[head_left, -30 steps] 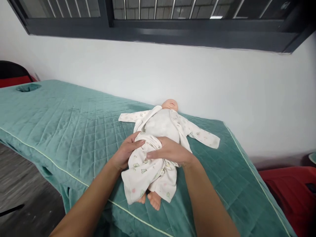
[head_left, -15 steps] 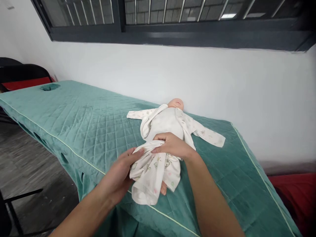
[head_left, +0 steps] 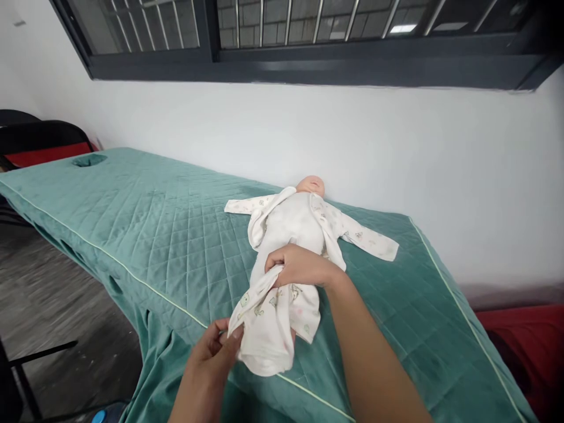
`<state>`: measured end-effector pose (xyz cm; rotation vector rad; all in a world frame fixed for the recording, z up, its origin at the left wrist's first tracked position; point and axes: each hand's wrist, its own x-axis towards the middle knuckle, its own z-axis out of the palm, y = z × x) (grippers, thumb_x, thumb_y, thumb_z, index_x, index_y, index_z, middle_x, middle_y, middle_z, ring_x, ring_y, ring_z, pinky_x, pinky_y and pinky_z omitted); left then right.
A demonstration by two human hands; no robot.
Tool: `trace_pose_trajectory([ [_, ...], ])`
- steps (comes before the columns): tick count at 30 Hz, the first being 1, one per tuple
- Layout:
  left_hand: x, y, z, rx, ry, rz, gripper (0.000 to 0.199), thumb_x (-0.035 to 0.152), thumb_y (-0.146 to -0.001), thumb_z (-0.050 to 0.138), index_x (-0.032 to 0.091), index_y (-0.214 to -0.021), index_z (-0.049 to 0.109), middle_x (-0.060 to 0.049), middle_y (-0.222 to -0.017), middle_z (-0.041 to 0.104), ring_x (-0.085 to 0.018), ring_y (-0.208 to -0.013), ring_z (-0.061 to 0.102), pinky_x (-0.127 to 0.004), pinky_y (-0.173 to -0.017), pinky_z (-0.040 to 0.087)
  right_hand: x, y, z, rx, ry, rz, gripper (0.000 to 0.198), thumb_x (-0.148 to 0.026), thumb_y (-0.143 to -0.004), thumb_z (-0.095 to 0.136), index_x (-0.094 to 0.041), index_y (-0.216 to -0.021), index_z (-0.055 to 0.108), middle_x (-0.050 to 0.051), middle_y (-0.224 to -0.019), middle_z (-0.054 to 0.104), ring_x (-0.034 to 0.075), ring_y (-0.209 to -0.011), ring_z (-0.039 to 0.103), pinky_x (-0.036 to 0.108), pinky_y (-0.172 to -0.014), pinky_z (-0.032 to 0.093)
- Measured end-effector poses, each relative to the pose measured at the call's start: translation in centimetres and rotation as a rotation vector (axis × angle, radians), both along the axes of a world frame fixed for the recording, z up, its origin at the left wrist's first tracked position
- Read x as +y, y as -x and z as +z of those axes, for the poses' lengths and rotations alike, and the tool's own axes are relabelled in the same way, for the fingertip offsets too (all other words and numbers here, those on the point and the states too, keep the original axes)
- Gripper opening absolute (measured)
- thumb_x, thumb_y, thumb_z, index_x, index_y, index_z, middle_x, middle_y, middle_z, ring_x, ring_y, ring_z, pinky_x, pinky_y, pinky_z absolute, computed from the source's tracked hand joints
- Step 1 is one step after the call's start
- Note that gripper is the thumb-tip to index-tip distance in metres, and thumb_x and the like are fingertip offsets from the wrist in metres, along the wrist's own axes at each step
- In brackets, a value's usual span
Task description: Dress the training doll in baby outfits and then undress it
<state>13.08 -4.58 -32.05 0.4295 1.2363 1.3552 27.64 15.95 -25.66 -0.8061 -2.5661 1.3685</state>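
A baby doll [head_left: 311, 185] lies on its back on the green quilted bed, its head toward the wall. It wears an opened white printed top [head_left: 368, 238] with sleeves spread to both sides, over a plain white layer [head_left: 295, 220]. White printed baby pants [head_left: 268, 329] cover its lower legs at the near edge. My right hand [head_left: 304, 267] pinches the upper edge of the pants, fingertips partly hidden in the cloth. Lower left, my left hand [head_left: 215, 349] pinches the pants' side between thumb and fingers. The doll's feet are mostly hidden by the pant legs.
The green bed [head_left: 154, 217] has yellow piping and a face hole [head_left: 89, 159] at its far left. Black-and-red chairs [head_left: 48, 144] stand behind that end. Red fabric [head_left: 524, 346] lies beyond the right edge. A white wall and a barred window [head_left: 299, 35] run behind.
My left hand has moved down and toward me along the pants, drawing out their lower part. My right hand stays at the upper edge, slightly lower and left.
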Motion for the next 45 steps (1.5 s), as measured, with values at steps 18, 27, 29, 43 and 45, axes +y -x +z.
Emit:
trace_pose_trajectory([
  [18,3.0,0.5,2.6,0.234,0.035,-0.146,0.04,0.051,-0.074,0.071,0.017,-0.094,0.064,0.0,-0.065,0.065,-0.015,-0.055,0.056,-0.024,-0.053,0.04,-0.1,-0.6,0.2,-0.052,-0.072,0.019,0.027,-0.045,-0.074,0.073,-0.018,-0.074,0.068,-0.005,-0.07,0.061,0.011,-0.064,0.049,0.023,-0.056,0.032],
  [27,4.5,0.5,1.9,0.311,-0.122,-0.028,0.052,0.061,-0.069,0.071,0.016,-0.092,0.06,-0.004,-0.084,0.068,-0.015,-0.064,0.055,-0.027,-0.059,0.044,0.4,-1.5,0.8,-0.027,-0.008,0.058,0.035,-0.051,-0.073,0.075,-0.019,-0.082,0.064,-0.004,-0.078,0.06,0.013,-0.071,0.052,0.022,-0.059,0.034],
  [29,5.1,0.6,1.7,0.363,-0.15,-0.011,0.051,0.062,-0.072,0.068,0.017,-0.094,0.059,-0.003,-0.083,0.067,-0.015,-0.065,0.054,-0.026,-0.059,0.044,0.5,-1.6,0.7,-0.029,-0.006,0.061,0.036,-0.05,-0.073,0.076,-0.019,-0.085,0.065,-0.003,-0.081,0.06,0.014,-0.074,0.053,0.022,-0.06,0.035],
  [43,8.9,2.1,1.0,0.398,-0.297,-0.005,0.048,0.057,-0.075,0.067,0.018,-0.1,0.055,-0.004,-0.084,0.068,-0.019,-0.075,0.062,-0.026,-0.062,0.046,0.2,-1.4,1.1,-0.03,0.006,-0.01,0.035,-0.045,-0.07,0.078,-0.02,-0.092,0.064,-0.001,-0.092,0.065,0.019,-0.083,0.058,0.025,-0.065,0.04],
  [45,8.2,1.7,1.0,0.359,-0.229,0.018,0.051,0.058,-0.073,0.069,0.018,-0.1,0.055,-0.004,-0.082,0.069,-0.019,-0.072,0.062,-0.026,-0.059,0.045,0.2,-1.4,1.2,-0.026,0.01,0.006,0.037,-0.047,-0.07,0.078,-0.02,-0.091,0.064,-0.001,-0.091,0.064,0.018,-0.082,0.057,0.024,-0.065,0.04],
])
